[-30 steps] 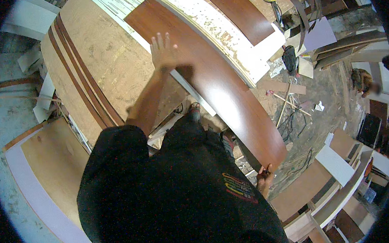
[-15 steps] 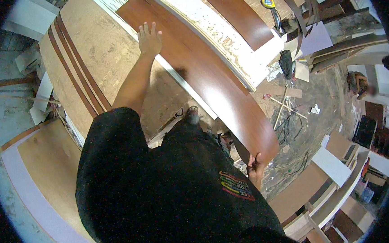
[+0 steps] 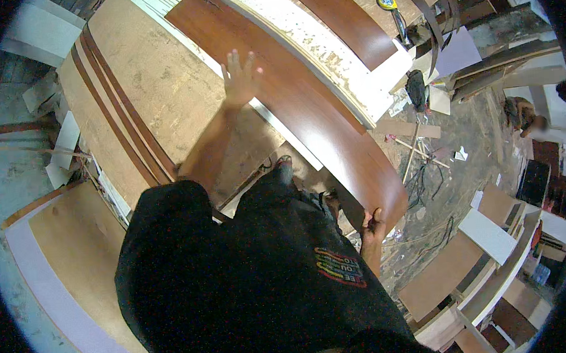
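Note:
A long reddish-brown laminate sheet (image 3: 304, 99) lies along a white strip (image 3: 286, 133) and sticks out past its near right end. My left hand (image 3: 240, 81) is over the sheet's near edge with its fingers spread, slightly blurred; whether the palm presses on it I cannot tell. At the overhanging end my right hand (image 3: 372, 226) grips the sheet's near edge, thumb on top and the other fingers underneath, partly hidden. Just beyond the sheet runs a pale board (image 3: 327, 58) with a rough, patchy surface, and a second brown sheet (image 3: 344, 21) lies past that.
Three narrow brown strips (image 3: 118, 112) rest on the worktable (image 3: 158, 74) at left. A hammer (image 3: 393, 11) with a yellow tape measure (image 3: 386, 2) beside it lies at far right. Sticks (image 3: 416, 151) and scraps litter the floor. Another person (image 3: 523, 115) crouches at far right.
My left hand has slid to the right and nearer along the sheet's edge. The right hand's thumb has come over onto the sheet's top face.

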Demonstrator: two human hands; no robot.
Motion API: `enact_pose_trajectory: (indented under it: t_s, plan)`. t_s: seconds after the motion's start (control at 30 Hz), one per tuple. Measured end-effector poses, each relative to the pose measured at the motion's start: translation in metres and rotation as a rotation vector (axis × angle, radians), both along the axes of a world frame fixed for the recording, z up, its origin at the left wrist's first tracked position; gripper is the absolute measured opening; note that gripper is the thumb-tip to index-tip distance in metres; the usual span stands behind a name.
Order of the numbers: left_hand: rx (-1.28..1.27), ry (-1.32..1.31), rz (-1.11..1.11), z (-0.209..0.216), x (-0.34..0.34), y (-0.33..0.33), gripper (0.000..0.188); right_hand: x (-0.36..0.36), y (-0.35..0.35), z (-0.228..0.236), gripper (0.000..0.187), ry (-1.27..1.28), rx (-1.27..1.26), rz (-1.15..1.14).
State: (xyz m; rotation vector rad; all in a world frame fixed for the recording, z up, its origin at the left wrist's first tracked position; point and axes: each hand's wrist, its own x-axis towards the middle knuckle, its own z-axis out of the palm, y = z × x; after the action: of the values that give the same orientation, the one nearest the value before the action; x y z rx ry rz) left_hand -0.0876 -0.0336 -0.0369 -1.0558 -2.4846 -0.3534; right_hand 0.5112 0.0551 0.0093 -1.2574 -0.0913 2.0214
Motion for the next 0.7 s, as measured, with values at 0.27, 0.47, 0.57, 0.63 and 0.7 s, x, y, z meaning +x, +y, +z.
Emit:
enact_pose_trajectory:
  t_s: [0.27, 0.47, 0.57, 0.63, 0.7]
  plan:
    - [-0.055, -0.264, -0.126, 0.022, 0.094, 0.000, 0.065, -0.022, 0.002, -0.024, 0.046, -0.089, -0.041, -0.053]
    - [0.047, -0.289, -0.198, 0.018, 0.088, -0.012, 0.065, -0.085, -0.005, -0.007, 0.015, -0.062, 0.056, -0.049]
    - [0.037, -0.239, -0.183, 0.016, 0.058, -0.015, 0.062, -0.122, -0.007, 0.002, 0.015, 0.084, -0.181, -0.021]
    - [-0.025, -0.238, -0.163, 0.018, 0.034, -0.019, 0.063, -0.143, -0.007, 0.002, 0.020, -0.072, -0.190, -0.055]
    - [-0.077, -0.284, -0.176, 0.023, 0.009, -0.025, 0.064, -0.164, -0.007, 0.004, 0.024, 0.032, -0.203, -0.053]
